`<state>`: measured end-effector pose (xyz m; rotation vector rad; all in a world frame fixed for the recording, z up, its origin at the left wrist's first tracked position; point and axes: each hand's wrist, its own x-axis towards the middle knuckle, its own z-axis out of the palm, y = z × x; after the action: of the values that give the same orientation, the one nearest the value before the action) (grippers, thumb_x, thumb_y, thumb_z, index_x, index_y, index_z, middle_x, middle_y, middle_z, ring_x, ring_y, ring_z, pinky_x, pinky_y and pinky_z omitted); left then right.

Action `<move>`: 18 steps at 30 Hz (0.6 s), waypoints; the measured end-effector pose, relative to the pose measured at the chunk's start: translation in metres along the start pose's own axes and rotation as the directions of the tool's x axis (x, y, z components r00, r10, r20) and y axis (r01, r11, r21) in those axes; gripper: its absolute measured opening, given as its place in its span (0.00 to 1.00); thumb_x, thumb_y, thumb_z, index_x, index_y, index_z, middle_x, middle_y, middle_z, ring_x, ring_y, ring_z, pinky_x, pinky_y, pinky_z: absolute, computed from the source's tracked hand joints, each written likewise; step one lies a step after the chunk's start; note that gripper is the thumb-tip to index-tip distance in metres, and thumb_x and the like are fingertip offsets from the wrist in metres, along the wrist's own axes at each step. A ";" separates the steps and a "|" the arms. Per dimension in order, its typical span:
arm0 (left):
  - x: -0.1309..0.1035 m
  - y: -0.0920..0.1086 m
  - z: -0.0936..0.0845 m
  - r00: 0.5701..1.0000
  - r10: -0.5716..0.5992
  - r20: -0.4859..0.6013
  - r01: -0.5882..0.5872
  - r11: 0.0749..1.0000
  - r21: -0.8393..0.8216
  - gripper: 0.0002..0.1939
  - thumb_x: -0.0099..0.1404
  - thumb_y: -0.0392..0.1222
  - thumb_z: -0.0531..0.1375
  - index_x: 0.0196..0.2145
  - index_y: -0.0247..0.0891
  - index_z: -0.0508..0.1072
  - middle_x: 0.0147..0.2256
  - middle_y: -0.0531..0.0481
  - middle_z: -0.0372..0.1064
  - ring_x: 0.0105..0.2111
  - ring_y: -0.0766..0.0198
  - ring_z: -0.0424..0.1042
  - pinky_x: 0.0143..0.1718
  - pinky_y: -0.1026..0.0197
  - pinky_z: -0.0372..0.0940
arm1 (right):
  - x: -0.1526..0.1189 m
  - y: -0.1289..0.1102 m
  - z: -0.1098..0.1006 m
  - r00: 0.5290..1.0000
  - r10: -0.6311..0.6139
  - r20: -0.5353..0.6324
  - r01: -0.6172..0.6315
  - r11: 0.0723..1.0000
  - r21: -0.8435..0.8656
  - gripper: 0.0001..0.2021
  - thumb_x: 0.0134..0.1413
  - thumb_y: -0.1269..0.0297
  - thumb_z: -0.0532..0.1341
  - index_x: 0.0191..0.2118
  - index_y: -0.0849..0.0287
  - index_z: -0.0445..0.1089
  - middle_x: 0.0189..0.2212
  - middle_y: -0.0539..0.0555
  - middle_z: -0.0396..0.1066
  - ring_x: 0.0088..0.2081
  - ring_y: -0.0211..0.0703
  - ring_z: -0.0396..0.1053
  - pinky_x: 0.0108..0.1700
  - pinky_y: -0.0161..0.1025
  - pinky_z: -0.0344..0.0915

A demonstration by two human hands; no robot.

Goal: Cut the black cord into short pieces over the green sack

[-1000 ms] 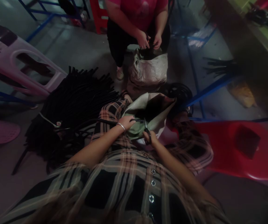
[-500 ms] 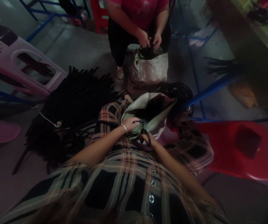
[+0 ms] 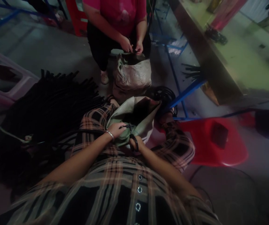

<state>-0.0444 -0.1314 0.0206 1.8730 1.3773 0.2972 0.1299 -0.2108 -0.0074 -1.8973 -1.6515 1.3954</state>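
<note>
My left hand (image 3: 116, 129) is closed around a long black strip (image 3: 89, 131), whose short end pokes out past the fingers. That strip trails left across my leg toward a large pile of black strips (image 3: 61, 93) on the floor. In my right hand (image 3: 136, 142) is a pair of scissors (image 3: 133, 140) with black handles; its blades point up and meet the strip's end near my left fingertips. Whether the blades are fully closed is too small to tell. Just beyond both hands, an open pale sack (image 3: 146, 125) stands between my legs, its inside dark.
Opposite me, a person in a pink shirt (image 3: 122, 15) works over another sack (image 3: 134, 75). A red stool (image 3: 200, 140) with a dark block (image 3: 219, 134) stands at right, near a blue table leg (image 3: 186, 95) and a table (image 3: 249, 59). A pale pink stool (image 3: 19, 89) is at left.
The view has swung to the right, so everything sits further left and more of the table shows. Both hands keep their hold on the strip and scissors above the sack's near edge.
</note>
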 end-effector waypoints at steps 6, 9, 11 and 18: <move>0.002 -0.003 0.002 1.000 -0.031 0.001 0.031 0.998 0.048 0.18 0.58 0.48 0.54 0.41 0.40 0.77 0.35 0.49 0.75 0.35 0.61 0.70 0.36 0.62 0.62 | 0.000 -0.001 -0.002 0.994 0.104 -0.040 -0.100 0.991 0.090 0.12 0.49 0.65 0.53 0.20 0.63 0.66 0.16 0.50 0.63 0.20 0.34 0.60 0.22 0.29 0.53; 0.002 -0.006 0.002 0.999 -0.039 -0.008 0.040 0.998 0.055 0.18 0.58 0.48 0.54 0.41 0.40 0.77 0.34 0.49 0.75 0.34 0.61 0.70 0.35 0.63 0.62 | 0.003 0.003 -0.005 0.993 0.120 -0.018 -0.118 0.987 0.110 0.14 0.50 0.64 0.52 0.18 0.63 0.64 0.15 0.51 0.63 0.19 0.34 0.60 0.21 0.30 0.53; 0.002 -0.007 0.000 0.999 -0.045 -0.020 0.046 0.998 0.046 0.18 0.58 0.48 0.54 0.41 0.40 0.77 0.34 0.49 0.74 0.34 0.62 0.70 0.36 0.63 0.62 | 0.004 0.006 -0.005 0.993 0.120 0.007 -0.120 0.986 0.115 0.15 0.50 0.63 0.52 0.17 0.63 0.64 0.14 0.52 0.62 0.18 0.35 0.60 0.20 0.30 0.52; 0.007 -0.006 -0.010 0.995 -0.043 -0.092 0.037 0.997 -0.065 0.17 0.57 0.44 0.55 0.40 0.37 0.77 0.36 0.49 0.75 0.36 0.63 0.70 0.39 0.64 0.63 | 0.006 0.011 0.000 0.992 0.040 0.122 -0.058 0.987 0.147 0.11 0.49 0.62 0.53 0.23 0.62 0.66 0.17 0.52 0.66 0.21 0.36 0.63 0.24 0.30 0.56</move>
<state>-0.0523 -0.1201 0.0218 1.7970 1.4493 0.4075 0.1359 -0.2092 -0.0176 -1.8136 -1.5119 1.6319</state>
